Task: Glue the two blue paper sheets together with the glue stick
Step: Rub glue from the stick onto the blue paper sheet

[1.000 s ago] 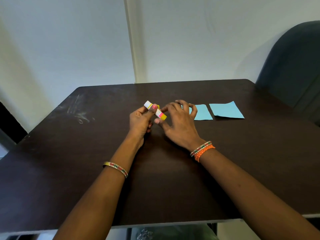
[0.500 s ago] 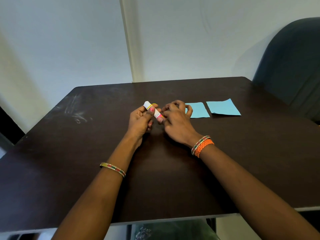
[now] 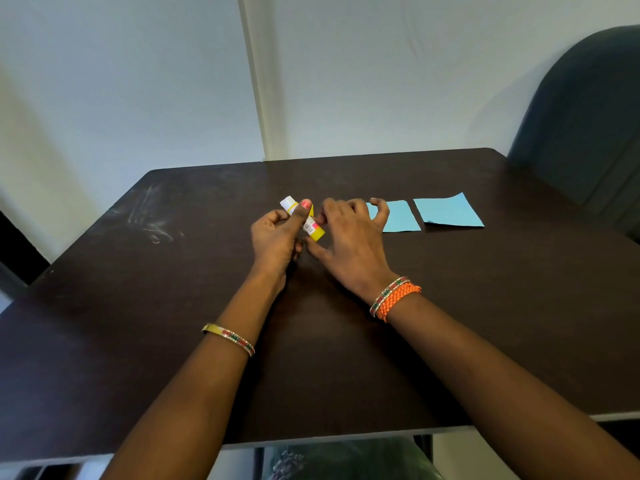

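My left hand (image 3: 277, 237) grips a small glue stick (image 3: 313, 228) with a white end, a yellow body and a pink label, held tilted above the table's middle. My right hand (image 3: 349, 237) is beside it with fingers spread, its fingertips touching the stick's lower yellow end. Two light blue paper sheets lie flat to the right: the nearer sheet (image 3: 400, 218) is partly hidden behind my right fingers, the farther sheet (image 3: 448, 211) lies apart from it with one corner slightly lifted.
The dark brown table (image 3: 138, 306) has pale scuff marks (image 3: 152, 220) at its left rear. A dark upholstered chair (image 3: 588, 116) stands at the right rear corner. White walls rise behind the table.
My right hand closed on the stick's lower end half a second ago and has now loosened, fingers spread. The stick's yellow end shows again. The left hand keeps its grip.
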